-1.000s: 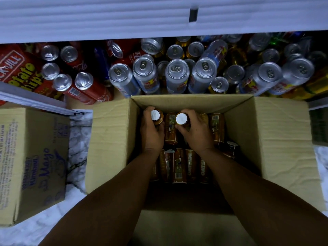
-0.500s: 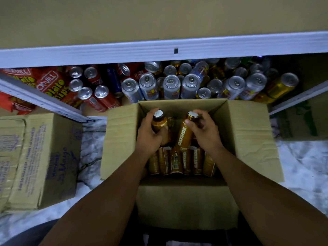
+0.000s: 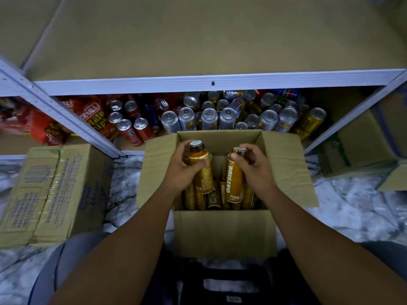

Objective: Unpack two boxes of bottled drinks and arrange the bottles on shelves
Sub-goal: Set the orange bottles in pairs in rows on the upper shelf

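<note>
Two bottles are gripped: left bottle (image 3: pixel 199 160) by left hand (image 3: pixel 178 173); right bottle (image 3: pixel 232 183), neck-pinched by right hand (image 3: pixel 256 172), may be dropped into box (image 3: pixel 224 230)

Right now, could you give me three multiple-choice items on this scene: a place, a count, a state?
1. Relative to the open box, the cans stand: A. inside it; B. behind it, on the shelf; C. on top of it.
2. How many bottles do the left hand and right hand hold together? A. one; B. two; C. four.
3. The held bottles are: A. capped; B. uncapped; C. crushed.
Answers: B, cans crowd the shelf beyond the box; B, one bottle per hand; A, both caps are on.
</note>
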The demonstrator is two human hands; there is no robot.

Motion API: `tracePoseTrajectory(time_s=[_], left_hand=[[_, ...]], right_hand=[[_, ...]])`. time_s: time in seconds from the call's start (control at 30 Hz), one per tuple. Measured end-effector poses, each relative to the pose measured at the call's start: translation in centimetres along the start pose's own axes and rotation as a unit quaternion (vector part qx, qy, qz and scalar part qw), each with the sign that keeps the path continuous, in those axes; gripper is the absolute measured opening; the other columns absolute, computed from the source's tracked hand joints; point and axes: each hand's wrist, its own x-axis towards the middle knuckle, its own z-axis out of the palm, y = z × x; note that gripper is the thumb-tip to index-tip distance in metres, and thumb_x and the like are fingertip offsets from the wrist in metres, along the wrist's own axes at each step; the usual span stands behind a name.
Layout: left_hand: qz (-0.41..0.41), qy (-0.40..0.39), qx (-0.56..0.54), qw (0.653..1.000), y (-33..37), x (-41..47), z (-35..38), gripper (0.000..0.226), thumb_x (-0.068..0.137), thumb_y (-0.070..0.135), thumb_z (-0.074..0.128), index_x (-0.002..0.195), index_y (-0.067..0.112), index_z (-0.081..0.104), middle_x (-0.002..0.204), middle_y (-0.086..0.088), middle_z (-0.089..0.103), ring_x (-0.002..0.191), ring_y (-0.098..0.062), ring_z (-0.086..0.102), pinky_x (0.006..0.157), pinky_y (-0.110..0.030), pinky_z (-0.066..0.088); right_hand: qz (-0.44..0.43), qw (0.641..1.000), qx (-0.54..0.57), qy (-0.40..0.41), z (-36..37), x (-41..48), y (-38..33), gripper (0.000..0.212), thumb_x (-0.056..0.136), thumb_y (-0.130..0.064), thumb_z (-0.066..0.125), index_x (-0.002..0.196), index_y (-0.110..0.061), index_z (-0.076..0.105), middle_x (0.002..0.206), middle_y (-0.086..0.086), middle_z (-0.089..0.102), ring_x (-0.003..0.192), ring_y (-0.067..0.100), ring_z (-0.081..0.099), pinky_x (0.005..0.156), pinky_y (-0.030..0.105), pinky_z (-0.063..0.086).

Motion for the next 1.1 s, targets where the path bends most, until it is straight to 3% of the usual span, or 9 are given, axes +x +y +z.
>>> tracePoseTrajectory(time_s=[0.1,0.17,0.33,0.5,0.67,0.87,1.0,1.1], left_hand=[[-0.008,-0.002,-0.015,1.0,0.4,-0.5,0.0,0.066,0.082,0.02,0.085,0.137,0.036,0.054,0.127,0.005,0.067,0.115,-0.012,0.064,0.097,-0.044,0.057],[-0.016,-0.01,-0.022,1.0,0.5,-0.2,0.0,0.067,0.082,0.021,0.085,0.139,0.037,0.053,0.129,0.005,0.066,0.117,-0.014,0.064,0.098,-0.048,0.057],[-0.042,-0.02,-0.037,0.998,1.5,1.0,0.1,0.07,0.082,0.016,0.084,0.142,0.033,0.052,0.126,0.003,0.069,0.116,-0.017,0.066,0.096,-0.048,0.058],[-0.063,-0.023,-0.06,0.996,6.8,0.0,-0.3,0.069,0.084,0.012,0.083,0.142,0.034,0.053,0.125,0.002,0.07,0.114,-0.017,0.068,0.091,-0.04,0.06],[-0.073,-0.039,-0.063,0.995,17.6,-4.6,-1.8,0.067,0.086,0.008,0.08,0.142,0.033,0.053,0.122,-0.005,0.072,0.109,-0.02,0.071,0.082,-0.031,0.06],[-0.043,-0.058,-0.05,0.996,34.1,-10.8,-4.5,0.064,0.086,0.002,0.078,0.135,0.036,0.055,0.119,-0.003,0.073,0.109,-0.016,0.07,0.083,-0.026,0.057],[-0.006,-0.061,-0.031,0.998,44.2,-13.7,-6.0,0.065,0.086,0.008,0.081,0.137,0.037,0.054,0.116,-0.003,0.075,0.11,-0.022,0.07,0.09,-0.035,0.058],[0.026,-0.056,-0.024,0.998,50.3,-15.2,-6.7,0.066,0.085,0.012,0.083,0.136,0.041,0.055,0.117,0.0,0.074,0.111,-0.022,0.069,0.092,-0.04,0.058]], right_hand=[[0.004,1.0,0.004,-0.01,-0.3,-0.6,-0.8,0.04,0.08,-0.033,0.086,0.111,-0.033,0.061,0.112,-0.004,0.073,0.104,0.01,0.07,0.076,0.025,0.059],[0.003,1.0,-0.001,-0.014,-0.3,-0.6,-1.3,0.046,0.075,-0.03,0.089,0.111,-0.034,0.061,0.111,-0.004,0.073,0.1,0.006,0.07,0.072,0.021,0.058],[0.004,1.0,0.009,-0.019,-0.2,1.0,-2.9,0.056,0.059,-0.046,0.09,0.106,-0.036,0.062,0.107,-0.002,0.074,0.101,0.014,0.072,0.081,0.036,0.062],[0.002,1.0,0.022,-0.013,-0.9,0.8,-8.5,0.042,0.071,-0.026,0.092,0.1,-0.029,0.061,0.102,0.0,0.073,0.096,0.016,0.071,0.078,0.036,0.061],[0.02,0.999,0.048,0.006,-2.4,-3.1,-18.9,0.056,0.063,-0.035,0.097,0.103,-0.024,0.059,0.103,0.007,0.072,0.092,0.021,0.069,0.078,0.045,0.062],[0.003,0.999,0.036,0.006,-4.7,-9.1,-35.2,0.048,0.072,-0.016,0.092,0.103,-0.019,0.056,0.099,0.011,0.068,0.091,0.019,0.066,0.083,0.055,0.058],[-0.029,0.999,0.039,0.009,-6.2,-12.0,-46.0,0.052,0.064,-0.034,0.094,0.098,-0.033,0.055,0.089,0.002,0.068,0.082,0.017,0.063,0.078,0.047,0.055],[-0.069,0.997,0.025,0.015,-7.3,-13.3,-52.5,0.055,0.058,-0.045,0.091,0.098,-0.036,0.054,0.094,0.001,0.068,0.088,0.022,0.066,0.078,0.042,0.056]])
